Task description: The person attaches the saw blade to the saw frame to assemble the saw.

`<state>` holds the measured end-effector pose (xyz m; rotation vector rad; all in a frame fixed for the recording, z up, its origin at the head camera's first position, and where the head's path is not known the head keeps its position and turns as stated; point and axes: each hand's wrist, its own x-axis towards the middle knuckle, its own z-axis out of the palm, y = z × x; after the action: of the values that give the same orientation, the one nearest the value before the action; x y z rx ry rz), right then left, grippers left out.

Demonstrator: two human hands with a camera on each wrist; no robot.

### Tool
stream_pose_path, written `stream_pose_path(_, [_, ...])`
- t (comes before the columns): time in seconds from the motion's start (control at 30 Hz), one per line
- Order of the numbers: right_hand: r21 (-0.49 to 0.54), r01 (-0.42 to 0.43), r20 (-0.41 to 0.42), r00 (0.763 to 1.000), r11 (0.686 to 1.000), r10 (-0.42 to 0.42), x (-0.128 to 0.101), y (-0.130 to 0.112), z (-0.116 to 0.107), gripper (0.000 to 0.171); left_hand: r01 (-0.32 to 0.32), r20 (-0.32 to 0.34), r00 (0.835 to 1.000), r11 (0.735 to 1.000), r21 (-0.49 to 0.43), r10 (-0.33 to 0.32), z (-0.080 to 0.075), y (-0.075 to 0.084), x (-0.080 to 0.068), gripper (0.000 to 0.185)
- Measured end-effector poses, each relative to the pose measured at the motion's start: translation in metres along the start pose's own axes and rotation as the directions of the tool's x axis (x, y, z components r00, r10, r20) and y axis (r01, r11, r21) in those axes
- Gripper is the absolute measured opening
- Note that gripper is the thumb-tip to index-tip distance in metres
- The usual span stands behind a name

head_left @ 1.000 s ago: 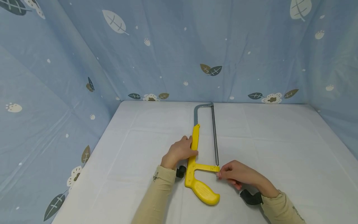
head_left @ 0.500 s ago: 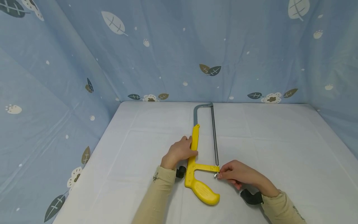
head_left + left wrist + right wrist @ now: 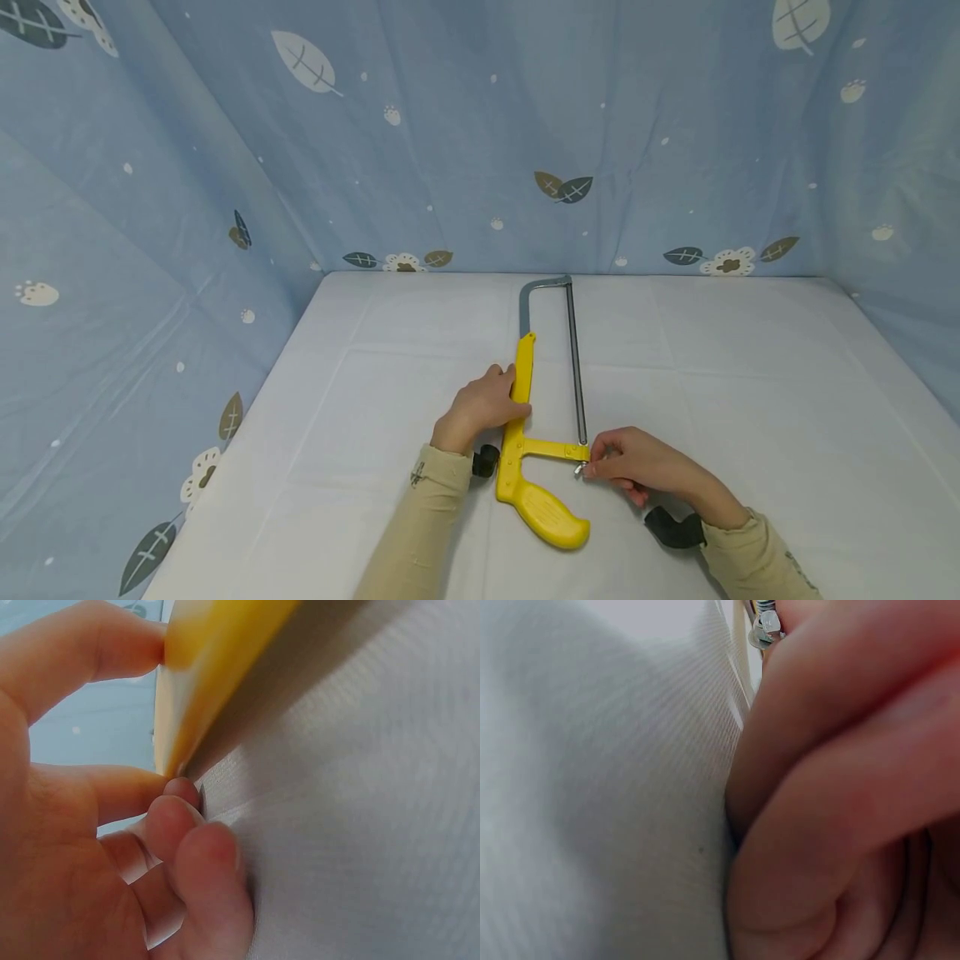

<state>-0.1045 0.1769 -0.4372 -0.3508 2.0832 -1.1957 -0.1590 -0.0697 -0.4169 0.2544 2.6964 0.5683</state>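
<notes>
A hacksaw (image 3: 551, 508) with a yellow handle and frame lies flat on the white cloth in the head view. Its grey bow points away from me and its blade (image 3: 576, 358) faces right. My left hand (image 3: 483, 407) grips the yellow frame bar from the left; the left wrist view has the thumb and a finger on the yellow bar (image 3: 232, 652). At the blade's near end sits a small metal wing nut (image 3: 580, 470). The thumb and bent fingers of my right hand (image 3: 648, 462) are at the wing nut's right side. In the right wrist view, the metal nut (image 3: 767, 628) shows beside a finger, partly hidden.
A white cloth (image 3: 750, 375) covers the table. Blue patterned curtains (image 3: 465, 133) hang along its back and sides. A black wrist piece (image 3: 673, 529) sits at the right wrist, another (image 3: 485, 460) at the left.
The right fingertips have shifted slightly at the wing nut, and more of the nut shows now than a second ago. The left hand and the hacksaw have stayed in place.
</notes>
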Motion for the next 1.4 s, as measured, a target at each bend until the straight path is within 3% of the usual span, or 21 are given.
stream_pose_path(0.9, [0.003,0.008,0.023,1.0,1.0,-0.008,-0.0011,-0.003,0.0004,0.034,-0.004,-0.004,1.0,1.0,0.002,0.004,0.001,-0.0007,0.0008,0.077])
stream_pose_path(1.4, [0.047,0.04,0.079,0.996,0.998,-0.043,-0.0022,-0.0032,-0.0021,0.032,0.001,-0.001,1.0,1.0,0.006,-0.001,0.0008,-0.001,0.001,0.076])
